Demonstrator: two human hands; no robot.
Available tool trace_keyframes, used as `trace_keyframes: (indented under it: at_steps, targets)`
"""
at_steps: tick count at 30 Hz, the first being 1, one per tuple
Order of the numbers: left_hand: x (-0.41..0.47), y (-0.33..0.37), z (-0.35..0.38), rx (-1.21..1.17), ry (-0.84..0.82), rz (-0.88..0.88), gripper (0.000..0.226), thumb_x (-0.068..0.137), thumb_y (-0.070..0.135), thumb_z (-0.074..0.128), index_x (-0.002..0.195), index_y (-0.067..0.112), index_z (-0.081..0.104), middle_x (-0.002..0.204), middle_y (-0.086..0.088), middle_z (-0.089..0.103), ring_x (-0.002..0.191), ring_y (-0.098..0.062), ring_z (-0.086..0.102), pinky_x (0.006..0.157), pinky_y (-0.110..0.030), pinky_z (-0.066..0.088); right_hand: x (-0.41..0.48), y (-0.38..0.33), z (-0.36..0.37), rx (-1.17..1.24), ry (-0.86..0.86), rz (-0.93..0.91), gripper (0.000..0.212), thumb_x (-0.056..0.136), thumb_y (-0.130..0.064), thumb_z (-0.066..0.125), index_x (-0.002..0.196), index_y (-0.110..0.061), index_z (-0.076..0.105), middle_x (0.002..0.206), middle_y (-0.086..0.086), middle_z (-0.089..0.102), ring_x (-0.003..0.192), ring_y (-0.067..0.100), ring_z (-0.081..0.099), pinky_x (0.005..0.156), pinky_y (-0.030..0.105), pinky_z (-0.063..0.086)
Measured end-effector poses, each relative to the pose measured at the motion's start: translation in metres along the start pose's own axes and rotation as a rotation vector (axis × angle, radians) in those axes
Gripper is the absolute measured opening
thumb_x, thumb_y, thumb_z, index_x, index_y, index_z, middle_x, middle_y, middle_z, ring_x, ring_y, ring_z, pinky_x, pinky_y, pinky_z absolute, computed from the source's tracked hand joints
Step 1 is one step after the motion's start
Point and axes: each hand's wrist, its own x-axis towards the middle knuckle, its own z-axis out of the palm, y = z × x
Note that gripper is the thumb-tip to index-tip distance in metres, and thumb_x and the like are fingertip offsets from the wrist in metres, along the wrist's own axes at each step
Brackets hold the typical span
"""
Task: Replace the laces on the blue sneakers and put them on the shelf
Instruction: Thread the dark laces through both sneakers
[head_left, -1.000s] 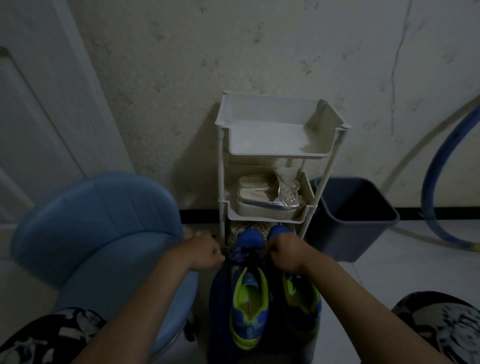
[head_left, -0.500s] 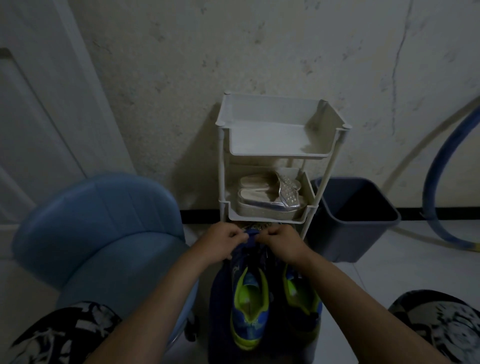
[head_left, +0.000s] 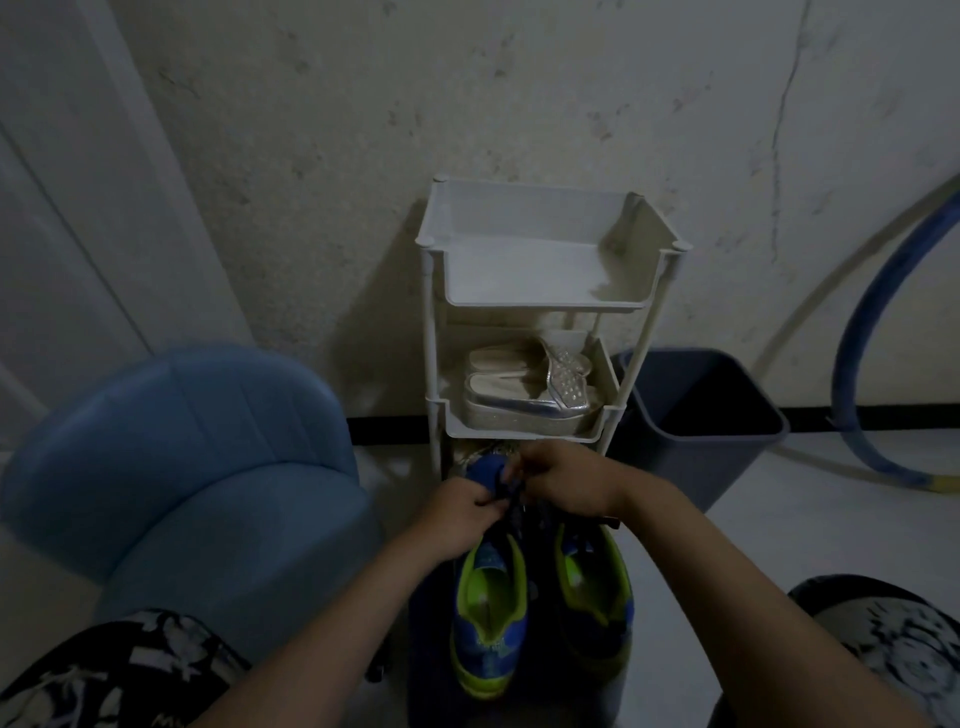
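Two blue sneakers with lime-green lining stand side by side on a dark stool between my knees, toes pointing away. The left sneaker (head_left: 488, 618) is the one being worked on; the right sneaker (head_left: 597, 603) lies beside it. My left hand (head_left: 457, 512) and my right hand (head_left: 563, 475) meet over the left sneaker's front, each pinching a dark lace (head_left: 511, 493). The fingertips and eyelets are hidden in the dim light. The white plastic shelf (head_left: 540, 304) stands just beyond, its top tier bare.
Silver sandals (head_left: 524, 387) fill the shelf's middle tier. A blue padded chair (head_left: 182, 467) stands at the left, a dark bin (head_left: 701, 421) at the right of the shelf. A blue hoop (head_left: 857, 364) leans on the wall. My patterned shorts show at both lower corners.
My hands were apart over the two sneakers a second ago, then came together at the left sneaker's toe; now they have drawn slightly back toward me, still pinching the lace.
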Motion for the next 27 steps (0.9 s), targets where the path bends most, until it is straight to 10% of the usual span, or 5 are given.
trace_keyframes:
  at_steps: [10, 17, 23, 27]
  targets:
    - [0.001, -0.007, 0.000, 0.041, -0.056, 0.377, 0.045, 0.080, 0.049, 0.067, 0.062, 0.008, 0.064, 0.069, 0.004, 0.048, 0.064, -0.014, 0.052, 0.061, -0.031, 0.038, 0.019, 0.031, 0.012, -0.005, 0.445, -0.077, 0.007, 0.078, -0.010, 0.079, 0.083, -0.015, 0.078, 0.083, -0.003, 0.073, 0.076, 0.006, 0.066, 0.076, 0.022, 0.053]
    - [-0.006, -0.009, 0.000, -0.189, 0.105, 0.090, 0.038, 0.091, 0.024, 0.068, 0.058, 0.006, 0.062, 0.052, 0.007, 0.048, 0.048, 0.000, 0.043, 0.055, -0.024, 0.036, 0.017, 0.024, 0.019, -0.170, -0.059, 0.028, 0.015, 0.076, -0.028, 0.081, 0.091, -0.025, 0.080, 0.085, -0.013, 0.074, 0.079, -0.004, 0.064, 0.074, 0.013, 0.049]
    - [-0.008, 0.005, -0.025, -0.177, -0.120, -0.193, 0.024, 0.094, 0.017, 0.057, 0.071, 0.013, 0.056, 0.062, -0.001, 0.052, 0.048, -0.009, 0.044, 0.045, -0.021, 0.031, 0.014, 0.021, 0.021, -0.120, 0.083, 0.001, 0.020, 0.079, -0.029, 0.076, 0.099, -0.030, 0.075, 0.092, -0.018, 0.069, 0.087, -0.001, 0.063, 0.080, 0.014, 0.047]
    - [-0.016, 0.006, -0.035, -0.579, -0.304, -0.417, 0.018, 0.094, 0.022, 0.056, 0.078, 0.012, 0.055, 0.062, 0.002, 0.051, 0.046, -0.008, 0.036, 0.038, -0.018, 0.017, 0.014, 0.017, 0.030, -0.063, 0.186, -0.056, 0.024, 0.074, -0.035, 0.080, 0.098, -0.032, 0.073, 0.091, -0.017, 0.068, 0.083, -0.002, 0.062, 0.077, 0.015, 0.047]
